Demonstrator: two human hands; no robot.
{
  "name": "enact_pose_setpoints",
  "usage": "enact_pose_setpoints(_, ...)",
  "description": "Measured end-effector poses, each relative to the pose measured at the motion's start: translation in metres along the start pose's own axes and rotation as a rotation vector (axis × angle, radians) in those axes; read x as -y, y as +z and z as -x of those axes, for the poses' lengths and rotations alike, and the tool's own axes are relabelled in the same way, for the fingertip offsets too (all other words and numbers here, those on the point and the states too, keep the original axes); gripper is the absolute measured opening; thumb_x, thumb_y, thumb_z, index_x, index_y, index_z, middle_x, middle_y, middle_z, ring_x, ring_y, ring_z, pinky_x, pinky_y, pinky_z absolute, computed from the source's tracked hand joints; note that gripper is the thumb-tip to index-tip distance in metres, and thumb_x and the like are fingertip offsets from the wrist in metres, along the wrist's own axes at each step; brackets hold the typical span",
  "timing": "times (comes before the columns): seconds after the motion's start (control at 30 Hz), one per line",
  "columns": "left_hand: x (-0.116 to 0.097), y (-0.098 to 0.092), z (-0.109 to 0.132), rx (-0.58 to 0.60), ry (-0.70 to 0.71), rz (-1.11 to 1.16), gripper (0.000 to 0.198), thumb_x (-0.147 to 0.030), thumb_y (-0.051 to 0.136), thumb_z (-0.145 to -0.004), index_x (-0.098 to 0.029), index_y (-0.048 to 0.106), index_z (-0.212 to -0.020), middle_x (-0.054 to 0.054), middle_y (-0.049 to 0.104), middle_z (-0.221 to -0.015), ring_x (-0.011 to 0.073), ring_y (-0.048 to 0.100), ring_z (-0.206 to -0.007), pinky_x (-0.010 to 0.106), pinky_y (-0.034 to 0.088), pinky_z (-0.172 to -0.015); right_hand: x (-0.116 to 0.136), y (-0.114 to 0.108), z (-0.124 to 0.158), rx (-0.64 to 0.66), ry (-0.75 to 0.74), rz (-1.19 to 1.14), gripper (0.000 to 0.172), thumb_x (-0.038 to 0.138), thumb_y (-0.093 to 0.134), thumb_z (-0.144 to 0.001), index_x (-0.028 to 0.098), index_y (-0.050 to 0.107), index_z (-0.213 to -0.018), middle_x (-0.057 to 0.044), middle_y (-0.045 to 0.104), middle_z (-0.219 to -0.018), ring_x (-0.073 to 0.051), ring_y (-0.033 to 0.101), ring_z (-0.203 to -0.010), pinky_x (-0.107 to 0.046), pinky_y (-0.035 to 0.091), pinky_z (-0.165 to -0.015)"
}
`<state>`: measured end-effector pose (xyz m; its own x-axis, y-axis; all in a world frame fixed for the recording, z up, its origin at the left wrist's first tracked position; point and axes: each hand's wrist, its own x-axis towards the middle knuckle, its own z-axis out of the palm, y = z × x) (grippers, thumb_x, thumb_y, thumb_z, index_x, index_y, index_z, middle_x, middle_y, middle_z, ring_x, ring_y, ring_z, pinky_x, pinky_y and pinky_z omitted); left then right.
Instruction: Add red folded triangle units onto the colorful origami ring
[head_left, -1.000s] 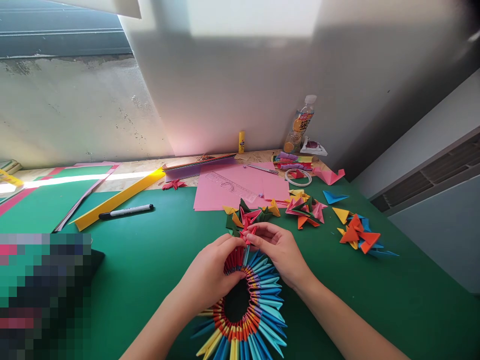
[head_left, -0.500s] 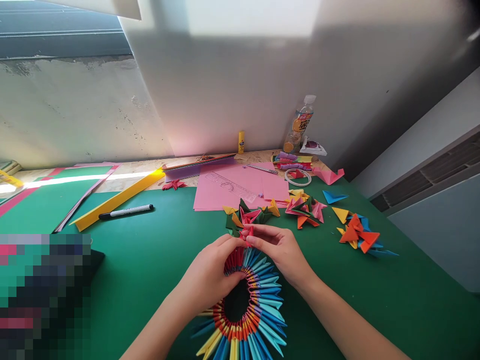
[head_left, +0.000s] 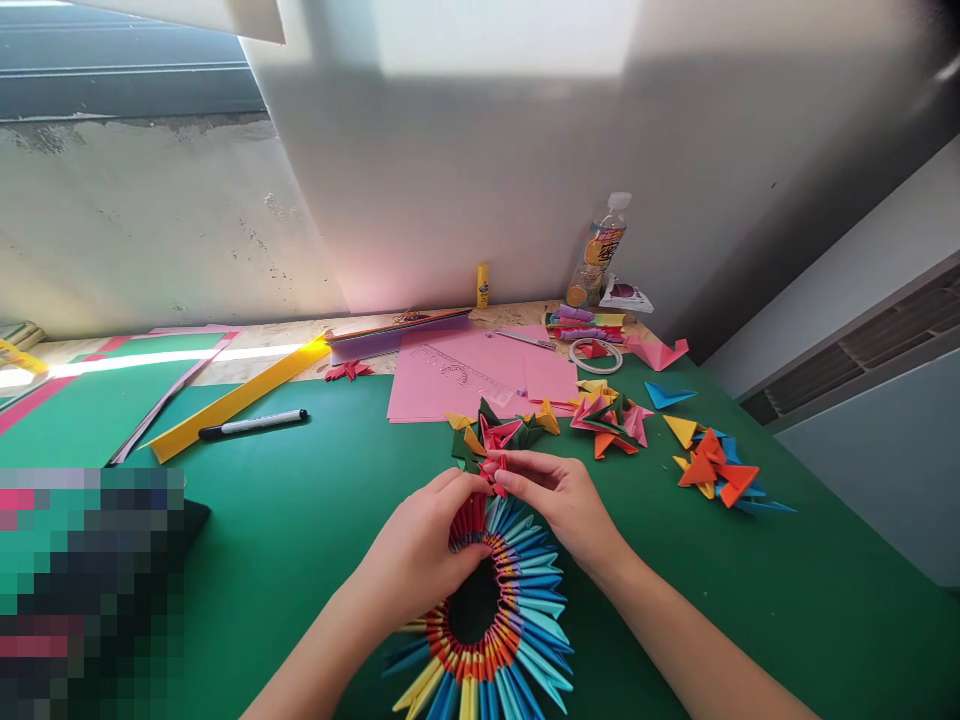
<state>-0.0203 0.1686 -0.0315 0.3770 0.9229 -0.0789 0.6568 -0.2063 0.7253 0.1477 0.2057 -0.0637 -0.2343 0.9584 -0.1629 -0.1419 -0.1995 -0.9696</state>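
A ring of folded paper pieces (head_left: 534,607), blue, yellow, red and orange, lies on the green table at the bottom middle. My left hand (head_left: 427,540) is closed on its upper left part, the thumb reaching into the ring's hole and the fingers over the top. At the ring's far edge my right hand (head_left: 566,500) pinches a small pink-red folded paper piece (head_left: 498,472) between thumb and forefinger. The left fingertips meet that piece too. Just beyond the hands sits a pile of green, yellow and pink folded pieces (head_left: 499,430).
More folded pieces lie in piles to the right, one mostly pink (head_left: 611,415), one orange and blue (head_left: 720,470). Pink sheets (head_left: 427,385) with a clear ruler, a tape roll (head_left: 595,355), a glue stick (head_left: 482,285), a bottle (head_left: 600,250) and a marker (head_left: 253,424) lie or stand behind.
Both hands stay almost where they were. The fingers at the pink-red piece have shifted very slightly; the ring and the piles have not visibly moved.
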Motion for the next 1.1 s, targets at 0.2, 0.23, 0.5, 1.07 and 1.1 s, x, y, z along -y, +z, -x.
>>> enact_pose_setpoints(0.2,-0.001,0.0,0.001,-0.004,-0.011,-0.003,0.033,-0.017,0.063,-0.073,-0.022,0.051,-0.103,0.001,0.057,-0.099,0.0176,0.054,-0.086,0.031,0.044,-0.075,0.002,0.0,0.002,0.004,-0.009,0.012,0.027,0.032,0.073,-0.067,0.02,0.072,-0.091,-0.005,0.074,-0.088,-0.023,0.067,-0.089,-0.035,0.051,-0.084)
enact_pose_setpoints(0.23,-0.001,0.0,0.001,-0.005,-0.015,-0.009,0.032,-0.017,0.063,-0.073,-0.022,0.05,-0.102,0.001,0.057,-0.099,0.0177,0.054,-0.086,0.031,0.044,-0.075,0.003,0.0,0.002,0.003,-0.009,0.018,0.027,0.032,0.073,-0.067,0.02,0.072,-0.091,-0.005,0.074,-0.088,-0.023,0.067,-0.089,-0.036,0.051,-0.084)
enact_pose_setpoints(0.5,-0.009,-0.005,0.003,0.017,0.002,-0.11,0.033,-0.022,0.056,-0.076,-0.025,0.048,-0.108,0.003,0.056,-0.103,0.0205,0.055,-0.087,0.034,0.044,-0.077,0.0,-0.001,0.001,0.01,-0.058,0.105,0.024,0.032,0.074,-0.065,0.018,0.071,-0.085,-0.005,0.072,-0.085,-0.022,0.066,-0.084,-0.034,0.053,-0.077)
enact_pose_setpoints(1.07,-0.003,0.0,-0.001,-0.094,-0.021,0.034,0.041,-0.023,0.049,-0.085,-0.026,0.045,-0.126,0.005,0.063,-0.113,0.022,0.058,-0.103,0.035,0.046,-0.086,0.002,0.004,0.005,0.043,-0.066,0.157,0.024,0.036,0.072,-0.067,0.017,0.062,-0.077,-0.003,0.067,-0.078,-0.018,0.064,-0.076,-0.03,0.052,-0.073)
enact_pose_setpoints(1.1,-0.003,0.0,-0.001,-0.101,-0.023,0.038,0.04,-0.023,0.048,-0.085,-0.026,0.046,-0.125,0.005,0.063,-0.113,0.0219,0.058,-0.103,0.035,0.046,-0.087,0.003,0.004,0.005,0.052,-0.065,0.164,0.023,0.036,0.071,-0.069,0.017,0.063,-0.078,-0.003,0.068,-0.078,-0.018,0.064,-0.077,-0.03,0.052,-0.073)
